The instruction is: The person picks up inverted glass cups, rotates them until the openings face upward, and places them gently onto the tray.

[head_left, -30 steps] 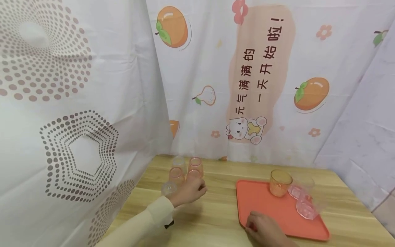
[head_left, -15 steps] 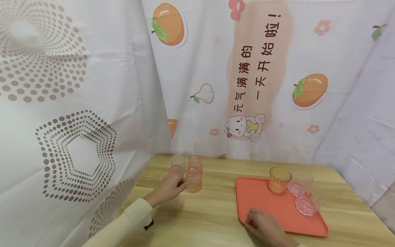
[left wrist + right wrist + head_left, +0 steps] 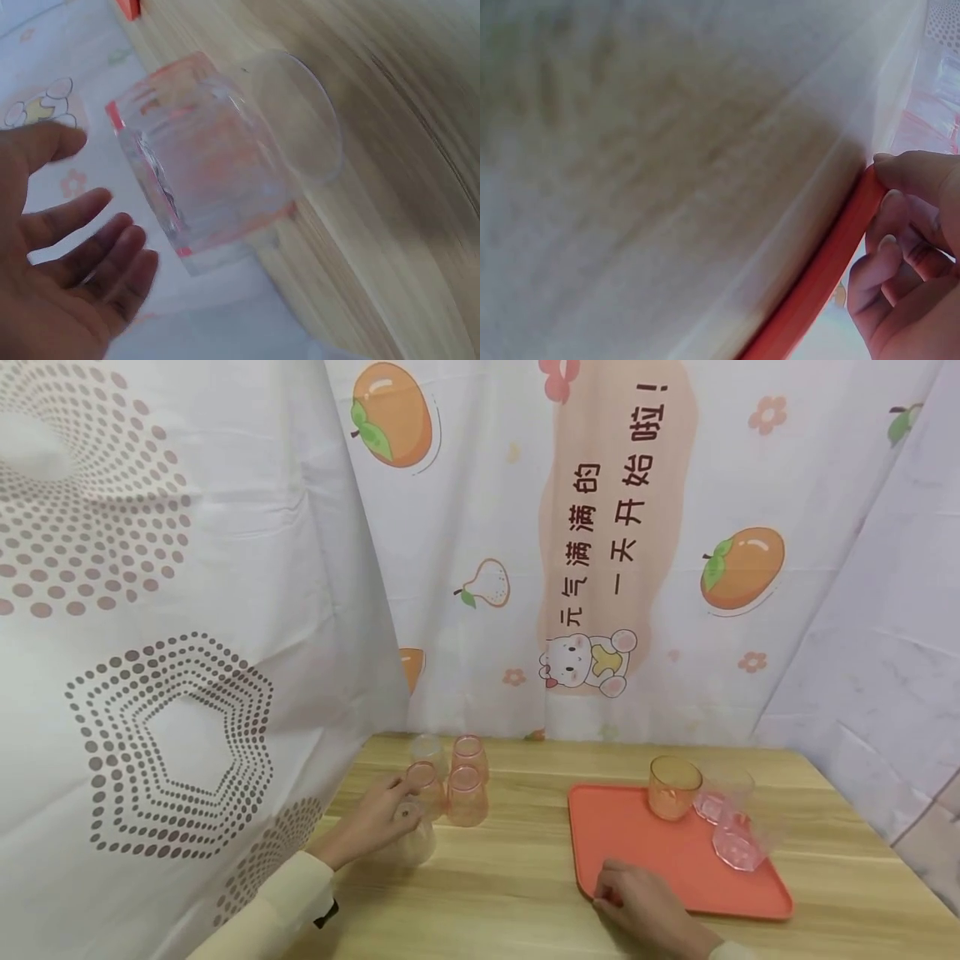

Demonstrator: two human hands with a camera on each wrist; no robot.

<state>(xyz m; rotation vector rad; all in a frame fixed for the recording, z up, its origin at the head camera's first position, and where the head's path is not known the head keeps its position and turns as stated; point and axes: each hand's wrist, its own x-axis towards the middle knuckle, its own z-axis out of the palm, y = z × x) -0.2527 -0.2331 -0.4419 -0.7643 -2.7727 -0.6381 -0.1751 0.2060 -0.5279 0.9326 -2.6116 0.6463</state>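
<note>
My left hand reaches to the left side of a group of upside-down tumblers. Its fingers are spread and loosely bent, with a gap between them and the tumblers in the left wrist view. Nearest to it is a clear tumbler at the front. Behind stand pink tumblers, with another clear tumbler at the back. My right hand is at the near left corner of a red tray. Its thumb touches the rim and its other fingers curl close against it in the right wrist view.
An orange cup stands at the tray's back edge. To its right are see-through cups with pink bases. The wooden table ends at printed curtains behind and a dotted one on the left.
My left hand has moved left, from in front of the pink tumblers to beside the front clear tumbler. The right hand stays at the tray corner. The head view has shifted slightly.
</note>
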